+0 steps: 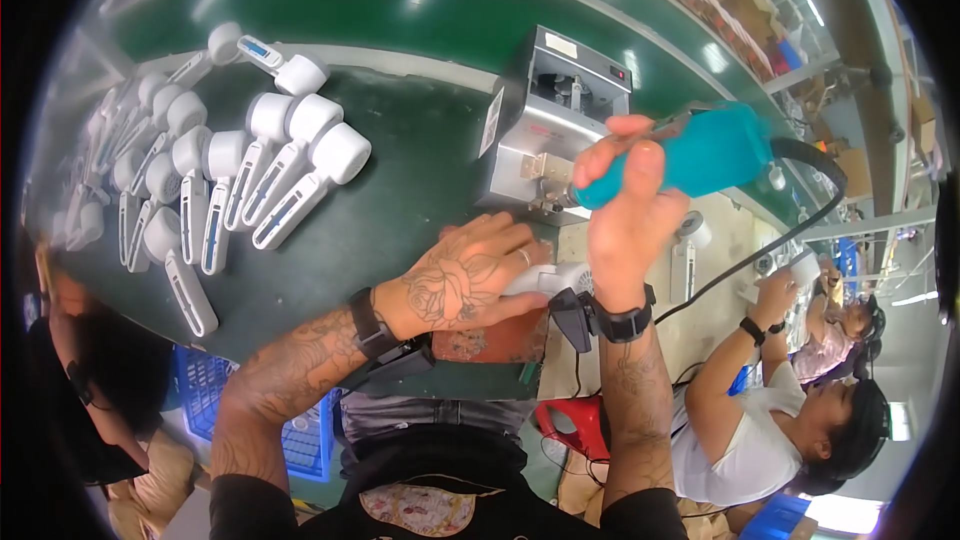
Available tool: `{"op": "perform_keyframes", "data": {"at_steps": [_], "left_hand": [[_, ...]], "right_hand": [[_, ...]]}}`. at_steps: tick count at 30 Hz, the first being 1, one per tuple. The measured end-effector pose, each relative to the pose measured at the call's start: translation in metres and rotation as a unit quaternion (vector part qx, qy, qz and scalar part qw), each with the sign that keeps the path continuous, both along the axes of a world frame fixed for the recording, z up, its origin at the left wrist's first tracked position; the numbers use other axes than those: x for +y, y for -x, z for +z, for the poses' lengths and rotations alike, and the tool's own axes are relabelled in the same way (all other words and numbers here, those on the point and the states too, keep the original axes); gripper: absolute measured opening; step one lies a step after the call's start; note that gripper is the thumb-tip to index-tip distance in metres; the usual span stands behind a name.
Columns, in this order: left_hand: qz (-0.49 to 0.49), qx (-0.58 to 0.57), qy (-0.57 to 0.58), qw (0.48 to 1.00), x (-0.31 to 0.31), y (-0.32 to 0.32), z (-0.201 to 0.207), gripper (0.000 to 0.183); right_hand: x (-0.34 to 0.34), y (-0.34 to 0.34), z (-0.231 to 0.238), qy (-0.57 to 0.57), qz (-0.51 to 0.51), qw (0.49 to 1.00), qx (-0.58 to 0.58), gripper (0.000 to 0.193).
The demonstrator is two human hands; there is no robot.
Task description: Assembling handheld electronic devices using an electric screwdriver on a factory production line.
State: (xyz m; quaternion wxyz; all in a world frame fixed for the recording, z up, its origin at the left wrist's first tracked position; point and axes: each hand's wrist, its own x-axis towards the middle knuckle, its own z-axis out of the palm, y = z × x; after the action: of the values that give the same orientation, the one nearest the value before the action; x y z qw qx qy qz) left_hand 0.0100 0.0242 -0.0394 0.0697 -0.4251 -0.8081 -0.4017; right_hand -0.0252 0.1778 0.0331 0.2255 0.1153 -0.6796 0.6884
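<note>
My right hand grips a teal electric screwdriver that has a dark cable at its rear end. Its tip points left and meets the front of a grey metal screw feeder, at the small metal outlet; whether a screw is on the tip is too small to tell. Lower down, my left hand lies over a white handheld fan and holds it down on a reddish-brown pad. Most of the fan's handle is hidden under the hand, while its round grilled head shows beside my right wrist.
Many white handheld fans lie grouped on the green table at left. Another fan lies on the pale surface at right. Below the table stands a blue crate. A co-worker in white is at right; the screwdriver's cable hangs between us.
</note>
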Motion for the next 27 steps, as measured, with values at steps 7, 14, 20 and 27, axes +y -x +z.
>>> {"op": "perform_keyframes", "data": {"at_steps": [7,14,20,27], "left_hand": [[-0.011,-0.006,0.000,1.000,-0.002,0.002,0.001,0.042],[0.020,-0.014,-0.002,1.000,-0.002,-0.001,-0.002,0.042],[0.024,-0.005,0.001,1.000,0.002,0.000,-0.004,0.039],[0.028,-0.028,0.000,0.999,0.002,0.001,0.001,0.035]], "right_hand": [[-0.002,0.010,-0.017,-0.008,0.016,1.000,0.017,0.038],[0.004,-0.028,-0.014,0.008,0.032,0.999,-0.033,0.042],[0.017,-0.056,-0.010,0.024,0.015,0.999,-0.030,0.058],[0.019,-0.056,-0.025,0.030,0.011,0.999,-0.035,0.056]]}}
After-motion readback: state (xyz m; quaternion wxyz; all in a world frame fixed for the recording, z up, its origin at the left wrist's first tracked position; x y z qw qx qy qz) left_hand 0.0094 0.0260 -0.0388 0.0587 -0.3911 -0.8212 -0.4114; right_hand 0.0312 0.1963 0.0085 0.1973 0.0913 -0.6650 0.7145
